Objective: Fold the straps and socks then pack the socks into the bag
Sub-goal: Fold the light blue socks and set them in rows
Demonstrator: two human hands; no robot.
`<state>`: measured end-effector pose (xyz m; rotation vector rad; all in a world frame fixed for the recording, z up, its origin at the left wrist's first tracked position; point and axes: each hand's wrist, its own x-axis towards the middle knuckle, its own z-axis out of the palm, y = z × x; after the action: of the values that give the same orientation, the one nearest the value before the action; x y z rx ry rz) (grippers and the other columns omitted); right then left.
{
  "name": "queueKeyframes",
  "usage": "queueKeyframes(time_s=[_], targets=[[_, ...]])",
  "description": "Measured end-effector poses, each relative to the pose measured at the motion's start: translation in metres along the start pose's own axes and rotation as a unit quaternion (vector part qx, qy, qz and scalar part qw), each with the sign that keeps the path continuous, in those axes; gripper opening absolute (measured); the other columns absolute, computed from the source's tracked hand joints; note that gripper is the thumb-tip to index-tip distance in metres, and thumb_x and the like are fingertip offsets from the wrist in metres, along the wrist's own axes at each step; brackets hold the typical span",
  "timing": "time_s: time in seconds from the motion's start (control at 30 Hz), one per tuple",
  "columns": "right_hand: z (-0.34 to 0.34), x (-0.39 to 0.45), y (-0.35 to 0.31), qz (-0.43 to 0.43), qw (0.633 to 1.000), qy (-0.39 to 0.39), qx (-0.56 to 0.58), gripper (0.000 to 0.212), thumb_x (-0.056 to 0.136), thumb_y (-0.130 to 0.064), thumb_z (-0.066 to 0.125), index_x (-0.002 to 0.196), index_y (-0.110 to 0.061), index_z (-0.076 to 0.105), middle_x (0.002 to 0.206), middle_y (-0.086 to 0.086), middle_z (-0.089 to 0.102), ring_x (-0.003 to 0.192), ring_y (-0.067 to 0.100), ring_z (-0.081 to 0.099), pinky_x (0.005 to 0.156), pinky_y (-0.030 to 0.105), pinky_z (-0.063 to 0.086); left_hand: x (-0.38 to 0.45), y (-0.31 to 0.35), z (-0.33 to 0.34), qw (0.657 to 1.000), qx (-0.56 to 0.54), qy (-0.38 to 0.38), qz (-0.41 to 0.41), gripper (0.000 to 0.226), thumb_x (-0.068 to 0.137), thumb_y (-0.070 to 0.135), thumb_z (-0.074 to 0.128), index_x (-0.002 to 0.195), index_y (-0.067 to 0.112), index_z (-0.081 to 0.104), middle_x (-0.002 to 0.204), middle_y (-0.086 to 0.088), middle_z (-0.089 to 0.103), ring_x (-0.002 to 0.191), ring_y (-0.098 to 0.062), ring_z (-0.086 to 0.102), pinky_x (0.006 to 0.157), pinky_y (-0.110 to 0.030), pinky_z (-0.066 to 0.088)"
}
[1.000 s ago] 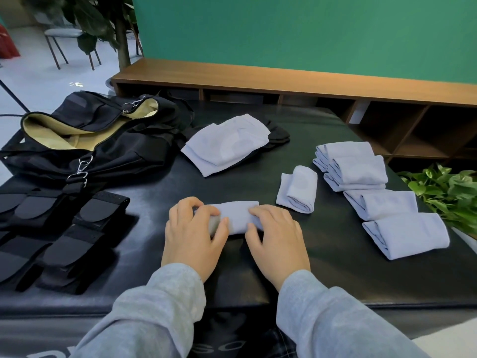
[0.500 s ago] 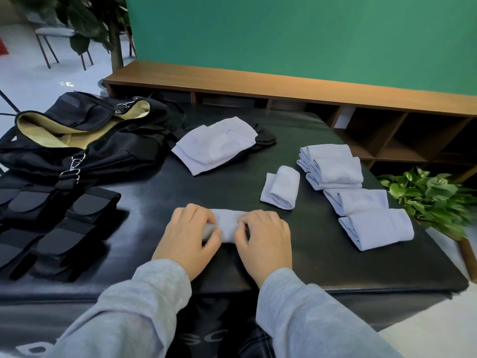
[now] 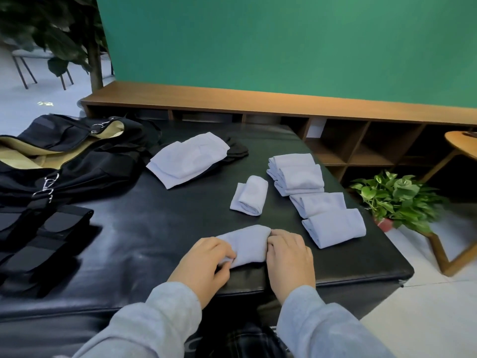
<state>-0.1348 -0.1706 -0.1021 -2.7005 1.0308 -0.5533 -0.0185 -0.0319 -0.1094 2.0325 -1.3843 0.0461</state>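
Observation:
A rolled pale lilac sock [image 3: 246,245] lies near the front edge of the black padded table [image 3: 160,228]. My left hand [image 3: 204,264] grips its left end with curled fingers, and my right hand [image 3: 289,257] grips its right end. Another rolled sock [image 3: 250,195] lies just behind. Several folded socks [image 3: 333,228] form a row to the right, and an unfolded stack [image 3: 189,158] lies further back. The open black bag [image 3: 64,156] with a tan lining sits at the far left. Folded black straps [image 3: 44,239] lie in front of it.
A dark cloth [image 3: 236,149] peeks out behind the unfolded stack. A low wooden shelf [image 3: 258,104] runs along the green wall. A potted plant [image 3: 397,200] and a wooden side table [image 3: 462,148] stand on the floor to the right.
Both hands have moved closer together on the sock, which is now a shorter, thicker roll. The camera has swung left, so the scene sits further right in view.

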Motion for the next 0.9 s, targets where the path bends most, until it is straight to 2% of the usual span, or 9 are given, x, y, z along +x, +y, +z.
queueKeyframes(time_s=[0.1,0.17,0.23,0.3,0.4,0.47,0.57,0.77,0.9], targets=[[0.009,-0.005,0.007,0.012,0.991,0.111,0.074,0.044,0.060,0.012,0.067,0.096,-0.012,0.059,0.111,0.005,0.061,0.096,0.025,0.054,0.075,0.034,0.048,0.018,0.016,0.008,0.998,0.050,0.000,0.032,0.025,0.077,0.029,0.042,0.084,0.028,0.066,0.088,0.015,0.062,0.091,-0.002,0.044,0.080,-0.014,0.038],[0.009,-0.006,0.007,-0.016,0.978,0.180,0.107,0.046,0.061,0.010,0.063,0.099,-0.013,0.049,0.106,0.010,0.059,0.094,0.022,0.045,0.080,0.031,0.044,0.027,0.025,0.012,0.997,0.072,-0.037,0.015,0.027,0.089,0.022,0.042,0.105,0.025,0.064,0.109,0.014,0.057,0.109,-0.003,0.041,0.086,-0.011,0.034],[0.006,-0.005,0.001,-0.062,0.973,0.197,0.099,0.031,0.066,-0.005,0.052,0.094,-0.017,0.046,0.098,0.007,0.059,0.088,0.020,0.042,0.075,0.027,0.043,0.034,0.027,0.018,0.995,0.059,-0.077,-0.011,0.031,0.095,0.021,0.040,0.121,0.025,0.055,0.125,0.014,0.049,0.121,-0.007,0.034,0.093,-0.010,0.025],[0.007,-0.001,-0.003,-0.091,0.983,0.155,0.043,0.019,0.067,-0.017,0.045,0.084,-0.019,0.054,0.089,0.000,0.060,0.082,0.019,0.048,0.062,0.029,0.045,0.041,0.030,0.022,0.995,0.058,-0.079,-0.012,0.031,0.096,0.021,0.039,0.123,0.026,0.054,0.126,0.014,0.048,0.121,-0.007,0.034,0.093,-0.010,0.023],[0.009,0.013,-0.009,-0.058,0.994,0.095,0.015,0.016,0.060,-0.016,0.066,0.073,-0.021,0.059,0.077,-0.006,0.058,0.071,0.018,0.059,0.056,0.028,0.047,0.048,0.028,0.024,0.996,0.034,-0.077,-0.030,0.030,0.095,0.022,0.040,0.120,0.029,0.055,0.122,0.017,0.051,0.117,-0.004,0.036,0.092,-0.011,0.028],[0.005,0.022,-0.012,-0.040,0.998,0.047,-0.009,0.022,0.072,-0.011,0.068,0.090,-0.019,0.060,0.094,-0.004,0.058,0.090,0.017,0.058,0.071,0.028,0.049,0.053,0.024,0.024,0.996,0.033,-0.081,-0.028,0.030,0.094,0.021,0.041,0.119,0.032,0.055,0.120,0.019,0.053,0.116,-0.004,0.038,0.093,-0.013,0.030],[0.006,0.035,-0.007,-0.027,0.999,-0.037,0.011,0.027,0.095,-0.013,0.037,0.120,-0.020,0.044,0.125,-0.006,0.041,0.120,0.011,0.035,0.089,0.021,0.036,0.060,0.015,0.025,0.996,0.030,-0.077,-0.028,0.037,0.093,0.020,0.043,0.126,0.035,0.051,0.128,0.022,0.049,0.119,-0.004,0.039,0.096,-0.013,0.030],[0.016,0.065,-0.022,-0.008,0.998,-0.059,0.022,0.022,0.093,-0.008,0.037,0.113,-0.014,0.043,0.121,0.002,0.039,0.116,0.016,0.034,0.076,0.024,0.037,0.068,0.007,0.030,0.995,0.027,-0.080,-0.042,0.053,0.094,0.023,0.037,0.142,0.043,0.026,0.153,0.018,0.017,0.139,0.000,0.016,0.111,-0.018,0.001],[0.025,0.069,-0.023,0.008,0.999,-0.024,0.044,0.017,0.093,-0.009,0.037,0.108,-0.015,0.043,0.118,0.001,0.040,0.113,0.015,0.035,0.079,0.023,0.034,0.069,0.002,0.033,0.996,0.027,-0.075,-0.048,0.052,0.097,0.021,0.032,0.143,0.041,0.022,0.154,0.017,0.013,0.139,0.001,0.011,0.110,-0.017,-0.004]])
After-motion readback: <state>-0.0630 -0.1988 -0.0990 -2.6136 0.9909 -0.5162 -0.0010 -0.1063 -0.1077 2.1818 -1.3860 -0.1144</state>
